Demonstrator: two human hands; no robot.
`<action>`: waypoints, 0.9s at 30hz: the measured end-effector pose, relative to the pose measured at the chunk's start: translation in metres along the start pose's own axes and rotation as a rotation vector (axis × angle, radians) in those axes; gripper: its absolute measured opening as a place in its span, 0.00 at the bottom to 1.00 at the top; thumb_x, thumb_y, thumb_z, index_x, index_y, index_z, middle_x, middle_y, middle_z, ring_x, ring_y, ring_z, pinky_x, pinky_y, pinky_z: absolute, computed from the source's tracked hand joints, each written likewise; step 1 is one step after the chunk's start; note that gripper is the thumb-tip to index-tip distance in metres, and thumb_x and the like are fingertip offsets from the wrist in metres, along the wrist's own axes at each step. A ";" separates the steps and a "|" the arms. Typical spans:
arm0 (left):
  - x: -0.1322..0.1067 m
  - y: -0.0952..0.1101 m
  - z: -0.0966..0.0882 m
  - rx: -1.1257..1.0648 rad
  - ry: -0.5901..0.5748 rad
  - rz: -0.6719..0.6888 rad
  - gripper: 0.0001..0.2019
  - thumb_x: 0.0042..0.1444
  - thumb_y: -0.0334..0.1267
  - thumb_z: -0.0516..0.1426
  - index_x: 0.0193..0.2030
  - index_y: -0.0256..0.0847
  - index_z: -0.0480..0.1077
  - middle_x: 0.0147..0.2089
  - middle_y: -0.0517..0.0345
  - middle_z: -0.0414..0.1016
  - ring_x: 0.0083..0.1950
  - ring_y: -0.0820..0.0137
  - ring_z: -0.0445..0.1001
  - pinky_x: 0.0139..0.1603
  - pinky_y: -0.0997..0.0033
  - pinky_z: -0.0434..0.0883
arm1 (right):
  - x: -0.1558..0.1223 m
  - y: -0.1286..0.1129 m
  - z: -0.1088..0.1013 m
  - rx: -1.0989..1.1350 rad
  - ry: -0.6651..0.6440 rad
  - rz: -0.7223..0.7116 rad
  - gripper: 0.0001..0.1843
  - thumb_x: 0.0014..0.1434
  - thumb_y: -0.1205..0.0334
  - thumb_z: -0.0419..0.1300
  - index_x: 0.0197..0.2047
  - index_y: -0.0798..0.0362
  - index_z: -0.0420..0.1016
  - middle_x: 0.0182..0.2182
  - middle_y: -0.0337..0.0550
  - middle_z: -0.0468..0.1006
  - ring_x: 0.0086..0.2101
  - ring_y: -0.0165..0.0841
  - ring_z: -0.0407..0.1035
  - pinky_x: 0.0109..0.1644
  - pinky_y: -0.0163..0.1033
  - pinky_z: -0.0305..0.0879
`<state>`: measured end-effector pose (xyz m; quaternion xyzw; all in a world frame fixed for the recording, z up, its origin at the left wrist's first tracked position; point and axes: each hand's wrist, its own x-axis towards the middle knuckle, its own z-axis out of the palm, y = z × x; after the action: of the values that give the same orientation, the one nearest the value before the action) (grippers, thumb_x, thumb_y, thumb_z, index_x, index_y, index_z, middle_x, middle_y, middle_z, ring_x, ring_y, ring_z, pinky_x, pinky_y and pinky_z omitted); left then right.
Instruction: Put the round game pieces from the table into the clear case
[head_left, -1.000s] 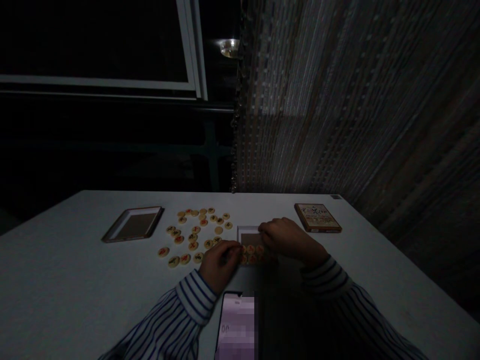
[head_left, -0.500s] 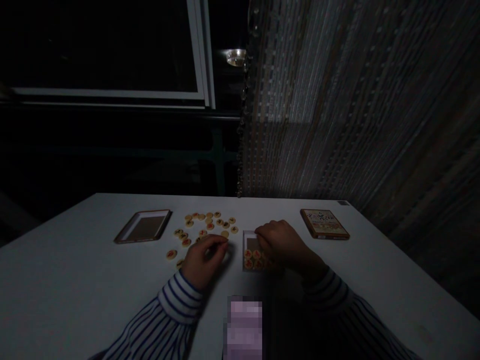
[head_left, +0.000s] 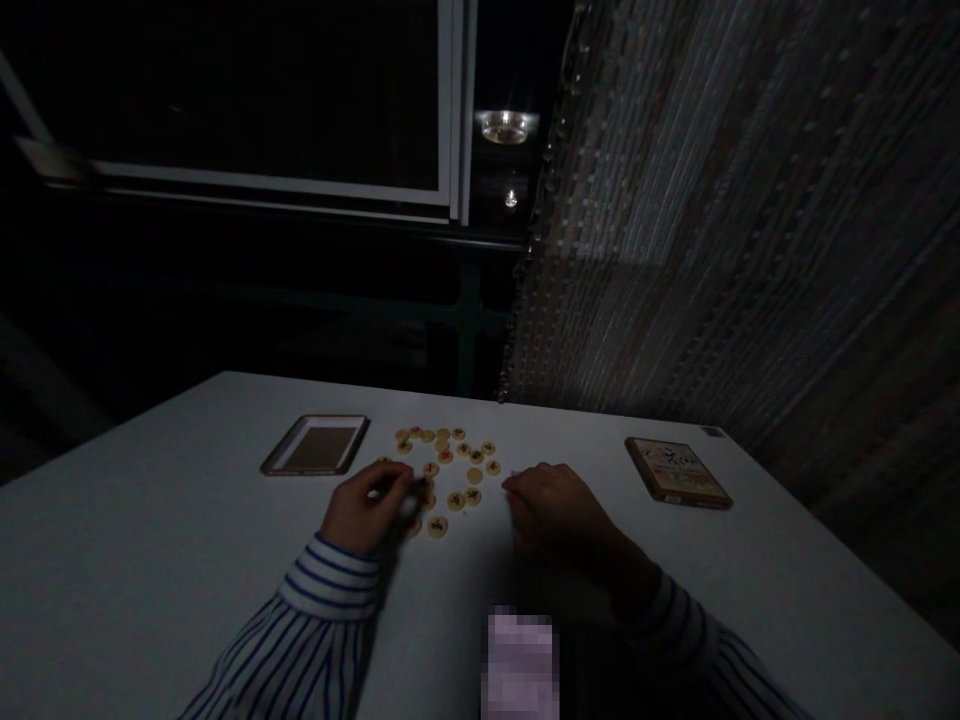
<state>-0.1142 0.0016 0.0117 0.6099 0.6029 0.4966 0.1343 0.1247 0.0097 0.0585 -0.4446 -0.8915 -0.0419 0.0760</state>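
Note:
Round Chinese chess pieces (head_left: 437,527) with red or black characters lie scattered mid-table, some blank side up. My left hand (head_left: 365,508) is at the left edge of these pieces, thumb and index finger pressed together. What sits between its fingertips is too dark to make out. On the right side of the pieces, my right hand (head_left: 562,515) is curled with its fingers closed and pointing left. A small pale edge shows at its fingertips; the tray of pieces seen there earlier is hidden by the hand and shadow.
An open, shallow box half (head_left: 319,445) lies at the left on the white table (head_left: 187,530). At the right is a printed box lid (head_left: 679,470). A pixelated pinkish object (head_left: 521,665) is at the near edge. A bead curtain (head_left: 637,220) hangs behind.
My left hand has moved left, from beside the tray to the left part of the pieces. The right hand now covers the tray. The view has turned slightly left.

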 end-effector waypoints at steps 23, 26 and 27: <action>-0.007 -0.041 -0.005 0.469 -0.479 0.286 0.19 0.43 0.46 0.56 0.42 0.43 0.71 0.44 0.49 0.74 0.47 0.60 0.69 0.48 0.63 0.65 | 0.027 -0.048 0.055 0.042 0.197 -0.213 0.09 0.56 0.66 0.49 0.40 0.53 0.67 0.35 0.44 0.70 0.39 0.33 0.60 0.42 0.39 0.51; -0.007 -0.038 -0.006 0.535 -0.504 0.289 0.19 0.44 0.46 0.56 0.43 0.41 0.71 0.46 0.49 0.72 0.48 0.60 0.69 0.48 0.61 0.65 | 0.026 -0.047 0.056 0.047 0.227 -0.227 0.09 0.57 0.66 0.48 0.39 0.54 0.67 0.34 0.44 0.70 0.38 0.32 0.60 0.43 0.39 0.52; -0.008 -0.038 -0.006 0.558 -0.507 0.292 0.19 0.44 0.46 0.55 0.43 0.41 0.71 0.46 0.49 0.72 0.48 0.60 0.68 0.48 0.61 0.65 | 0.025 -0.047 0.056 0.047 0.233 -0.229 0.09 0.58 0.66 0.48 0.39 0.54 0.68 0.34 0.44 0.70 0.38 0.32 0.61 0.43 0.39 0.52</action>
<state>-0.1396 0.0014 -0.0176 0.8053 0.5692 0.1617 0.0359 0.0664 0.0093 0.0070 -0.3302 -0.9223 -0.0806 0.1838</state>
